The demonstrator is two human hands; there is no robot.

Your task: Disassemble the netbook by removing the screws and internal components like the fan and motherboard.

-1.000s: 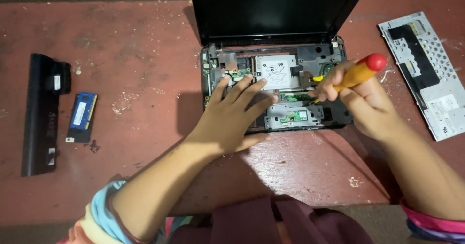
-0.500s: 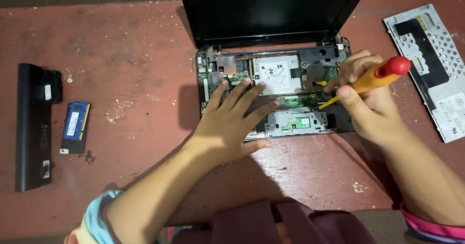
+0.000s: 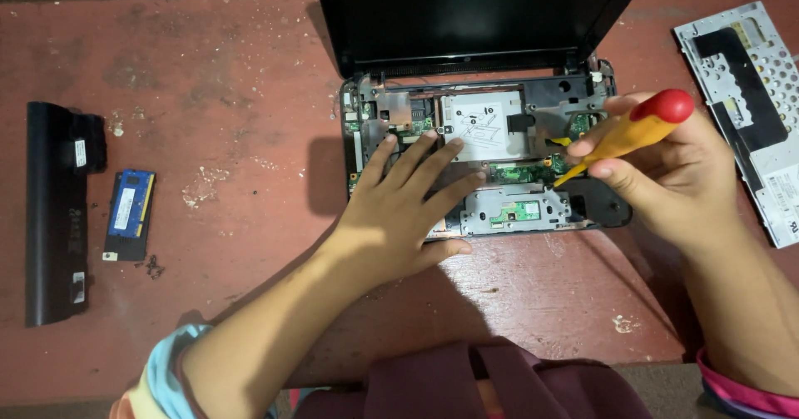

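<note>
I'm pressing my left hand (image 3: 399,211) flat, fingers spread, on the opened laptop base (image 3: 478,157) lying on the tabletop (image 3: 233,69). My right hand (image 3: 666,169) is clamping the screwdriver (image 3: 620,140), which is slanting: red cap up-right, tip down-left onto the circuit board, left of my palm.

Even, moderately bright overhead light; soft shadow left of opened laptop base (image 3: 499,148) and under forearms. Sharp focus, no motion blur. Black screen (image 3: 466,11) glare-free; corners darker.
</note>
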